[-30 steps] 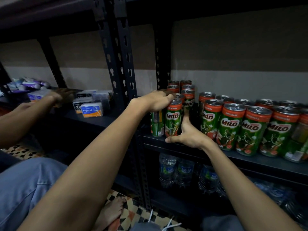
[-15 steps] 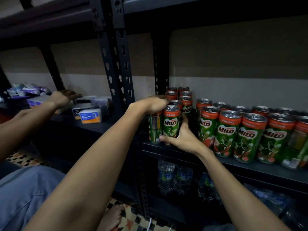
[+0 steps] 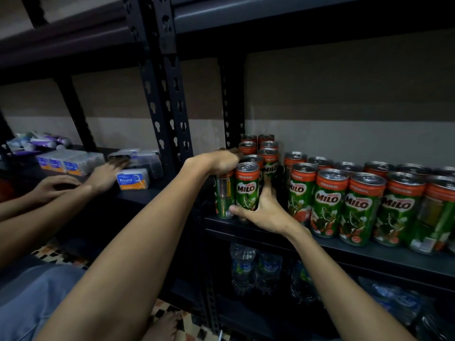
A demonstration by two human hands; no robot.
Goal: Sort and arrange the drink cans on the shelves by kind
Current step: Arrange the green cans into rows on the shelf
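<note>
Green and orange Milo cans fill the dark metal shelf (image 3: 369, 253). Two short columns stand at its left end, and a long double row (image 3: 330, 200) runs off to the right. My left hand (image 3: 221, 161) reaches over and grips the top of the front left can (image 3: 223, 195), whose label faces away. My right hand (image 3: 264, 211) wraps the lower part of the front Milo can (image 3: 247, 190) beside it, thumb across the front and fingers behind. Both cans stand upright on the shelf, touching each other.
Black slotted uprights (image 3: 170, 107) rise just left of the cans. Water bottles (image 3: 243, 267) stand on the shelf below. On the neighbouring shelf, another person's hands (image 3: 105, 175) rest by small boxes, one marked Round (image 3: 133, 180). Tiled floor and a bare foot show below.
My hands keep their hold on the two front cans. The other person's hand has slid right toward the Round box, and their second hand has come into view.
</note>
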